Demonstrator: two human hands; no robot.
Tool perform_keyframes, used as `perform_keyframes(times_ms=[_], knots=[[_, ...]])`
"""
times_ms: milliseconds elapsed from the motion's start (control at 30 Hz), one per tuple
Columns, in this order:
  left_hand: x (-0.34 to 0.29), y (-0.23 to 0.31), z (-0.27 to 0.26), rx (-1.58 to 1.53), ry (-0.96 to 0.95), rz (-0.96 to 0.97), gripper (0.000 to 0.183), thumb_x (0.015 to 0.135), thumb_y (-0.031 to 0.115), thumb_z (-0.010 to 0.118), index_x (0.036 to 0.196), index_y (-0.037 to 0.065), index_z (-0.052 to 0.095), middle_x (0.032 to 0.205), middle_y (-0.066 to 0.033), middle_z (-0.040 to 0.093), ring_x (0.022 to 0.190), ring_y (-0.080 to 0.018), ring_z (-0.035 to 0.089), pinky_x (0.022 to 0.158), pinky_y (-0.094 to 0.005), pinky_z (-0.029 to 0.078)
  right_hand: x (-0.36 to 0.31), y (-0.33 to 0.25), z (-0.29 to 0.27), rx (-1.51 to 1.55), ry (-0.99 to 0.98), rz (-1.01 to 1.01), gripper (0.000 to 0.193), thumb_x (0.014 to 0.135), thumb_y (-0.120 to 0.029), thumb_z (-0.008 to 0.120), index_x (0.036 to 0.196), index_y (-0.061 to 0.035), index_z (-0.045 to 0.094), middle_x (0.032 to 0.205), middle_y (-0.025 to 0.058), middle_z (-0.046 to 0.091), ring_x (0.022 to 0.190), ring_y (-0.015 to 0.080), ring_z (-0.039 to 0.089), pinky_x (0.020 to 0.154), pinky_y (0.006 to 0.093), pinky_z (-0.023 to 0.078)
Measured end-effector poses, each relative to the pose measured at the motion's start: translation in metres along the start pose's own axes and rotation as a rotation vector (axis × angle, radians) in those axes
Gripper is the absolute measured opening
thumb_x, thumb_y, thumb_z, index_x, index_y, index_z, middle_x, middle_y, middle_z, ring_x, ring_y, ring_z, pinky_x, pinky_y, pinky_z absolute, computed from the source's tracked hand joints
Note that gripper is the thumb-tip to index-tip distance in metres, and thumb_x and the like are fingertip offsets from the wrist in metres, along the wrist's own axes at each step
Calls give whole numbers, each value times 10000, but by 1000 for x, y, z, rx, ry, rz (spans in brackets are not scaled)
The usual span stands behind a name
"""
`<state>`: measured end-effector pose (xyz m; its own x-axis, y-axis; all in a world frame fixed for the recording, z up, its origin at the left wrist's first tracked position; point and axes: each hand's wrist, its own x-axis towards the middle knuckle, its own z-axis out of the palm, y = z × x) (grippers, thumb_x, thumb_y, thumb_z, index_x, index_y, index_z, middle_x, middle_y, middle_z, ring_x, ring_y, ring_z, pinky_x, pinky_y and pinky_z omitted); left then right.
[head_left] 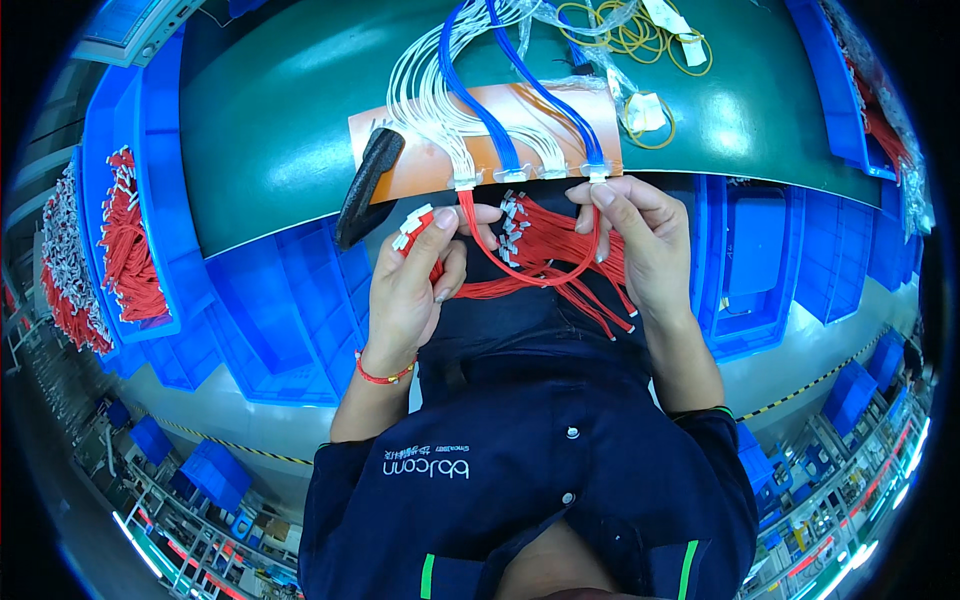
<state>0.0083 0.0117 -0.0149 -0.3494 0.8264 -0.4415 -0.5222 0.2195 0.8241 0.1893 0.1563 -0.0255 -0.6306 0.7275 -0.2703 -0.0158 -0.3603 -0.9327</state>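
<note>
My left hand (412, 275) is closed around several short red cables whose white connectors (412, 228) stick out above the thumb. Its thumb and fingertips are close to one end of a looped red cable (535, 280). That end meets a white connector (464, 183) at the edge of an orange board (425, 165). My right hand (645, 240) pinches the loop's other end, just below another white connector (598, 172) on the same edge. White wires (410, 90) and blue wires (460, 90) run from the connectors across the board. More red cables (560, 230) lie in my lap.
A black padded piece (370, 185) stands at the board's left end. Yellow looped cords (625, 35) lie on the green tabletop (270, 110). Blue bins (160, 240) with red cables stand left; more blue bins (755, 260) stand right.
</note>
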Motion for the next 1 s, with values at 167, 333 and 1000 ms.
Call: perform_keyframes(times_ms=[167,333,1000], knots=[[-1,0,-3,36,-11,0,426,1061,259,422,1172,-92,638,882,-127,668,482,-25,333,451,-209,257,2,-1,-3,247,-36,121,296,993,-191,572,1056,68,701,803,107,697,536,76,514,547,194,426],[3,6,1,89,-2,23,434,1060,271,422,1143,-88,654,863,-90,657,537,-39,392,464,-209,275,2,5,-2,359,-34,128,308,1003,-199,563,1096,61,700,850,118,723,543,79,509,603,206,454],[13,4,19,-264,-79,-32,435,1072,292,417,926,-44,651,606,12,459,559,-77,437,560,-261,411,-8,46,-2,-846,-136,-398,127,802,-17,710,887,-16,616,874,101,584,835,277,592,736,377,487]])
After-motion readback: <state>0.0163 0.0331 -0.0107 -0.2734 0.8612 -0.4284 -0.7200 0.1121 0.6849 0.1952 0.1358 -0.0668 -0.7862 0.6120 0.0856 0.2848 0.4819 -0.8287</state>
